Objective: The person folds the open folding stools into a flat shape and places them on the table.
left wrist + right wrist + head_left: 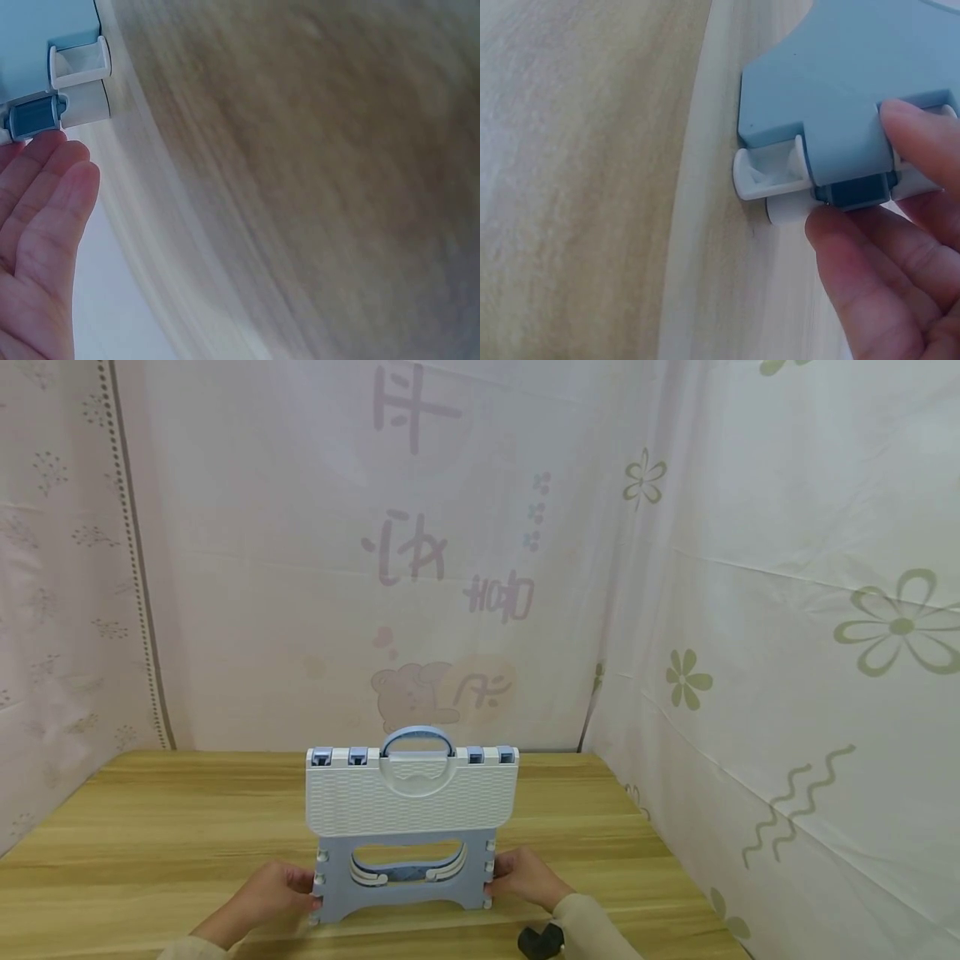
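Observation:
A folded step stool [411,802], white on its textured top panel and light blue on its legs, stands upright on the table with its carry handle [417,732] at the top. My left hand [276,893] grips the lower left edge of the legs; in the left wrist view its fingers [56,202] lie against the hinge, its thumb out of sight. On the opposite side, my right hand [527,878] pinches the lower right edge. The right wrist view shows that thumb [922,135] on the blue leg [832,90] and the fingers behind the hinge.
The wood-grain table [187,810] extends behind and to both sides of the stool. Printed curtains [262,568] hang along its back and sides. A small black object [540,942] is beside the right sleeve [592,927].

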The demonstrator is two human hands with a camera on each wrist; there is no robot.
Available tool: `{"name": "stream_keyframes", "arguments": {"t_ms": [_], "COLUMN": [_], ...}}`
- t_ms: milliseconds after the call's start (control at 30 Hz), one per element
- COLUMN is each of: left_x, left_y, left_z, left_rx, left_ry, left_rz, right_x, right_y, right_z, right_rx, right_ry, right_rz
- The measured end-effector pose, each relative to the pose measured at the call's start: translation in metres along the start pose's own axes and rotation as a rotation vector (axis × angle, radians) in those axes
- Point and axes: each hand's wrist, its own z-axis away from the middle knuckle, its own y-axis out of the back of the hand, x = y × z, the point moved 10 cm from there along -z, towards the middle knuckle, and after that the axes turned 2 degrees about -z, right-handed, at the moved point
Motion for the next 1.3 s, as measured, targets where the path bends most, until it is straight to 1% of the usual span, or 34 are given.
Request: {"name": "stream_keyframes", "arguments": {"t_ms": [100,433,667,967,1067,1167,1300], "left_x": [0.0001,0.0010,0.0011,-0.0009,-0.0003,0.0011,0.0013], "left_y": [0.0004,0.0017,0.0024,0.0018,0.0017,0.0018,0.0021], "left_z": [0.0004,0.0013,0.0023,0.0033,0.0037,0.0044,0.0044], "left_rx": [0.004,0.011,0.033,0.038,0.035,0.033,0.036], "left_ry": [0.000,-0.031,-0.006,0.034,0.030,0.019,0.024], "left_rz": [-0.006,-0.004,-0.010,-0.010,-0.002,0.002,-0.003], "right_x": [0.0021,-0.0024,0.0010,0.0027,0.0025,0.0023,0.0028], "right_y": [0.0005,0.0011,0.0019,0.0021,0.0018,0.0018,0.0022], "right_z": [-0.0014,-0.0001,0.0000,-0.0009,-0.0007,-0.0002,-0.0003], "right_rx": [0.001,0.011,0.029,0.051,0.051,0.046,0.023], "right_ry": [0.007,0.020,0.037,0.042,0.037,0.039,0.076], "right_rz": [-0.008,-0.005,0.013,0.040,0.051,0.039,0.008]}}
